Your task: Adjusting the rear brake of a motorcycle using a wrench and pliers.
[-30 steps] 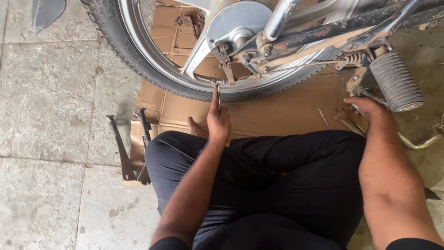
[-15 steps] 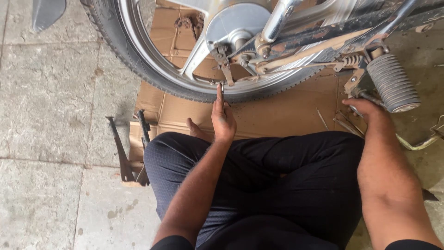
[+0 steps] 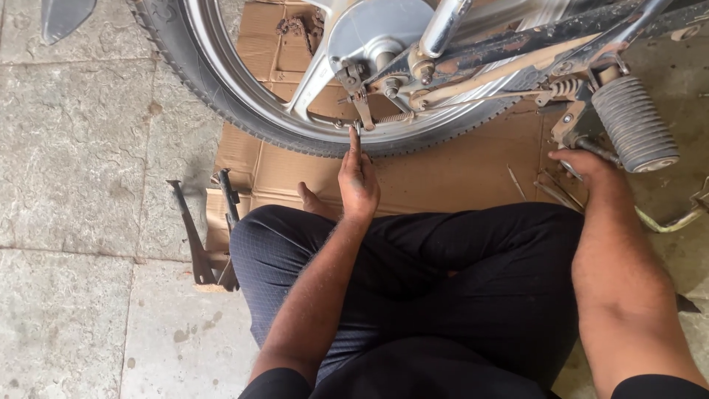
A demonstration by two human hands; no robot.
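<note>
I sit on the ground in front of a motorcycle's rear wheel with a black tyre and silver rim. My left hand reaches up with its index finger stretched out, the tip touching the small brake rod nut under the brake arm. The other fingers are curled and hold nothing. My right hand rests low on the bike's frame just under the ribbed rubber footpeg, fingers wrapped down over a metal part that I cannot make out.
Flattened brown cardboard lies beneath the wheel. Two dark metal tools lie on the stone floor by my left knee. A loose chain piece sits on the cardboard behind the spokes. A bent metal lever lies at right.
My left hand has crept slightly up, its index finger now touching the nut below the brake arm. My right hand has stayed by the footpeg.
</note>
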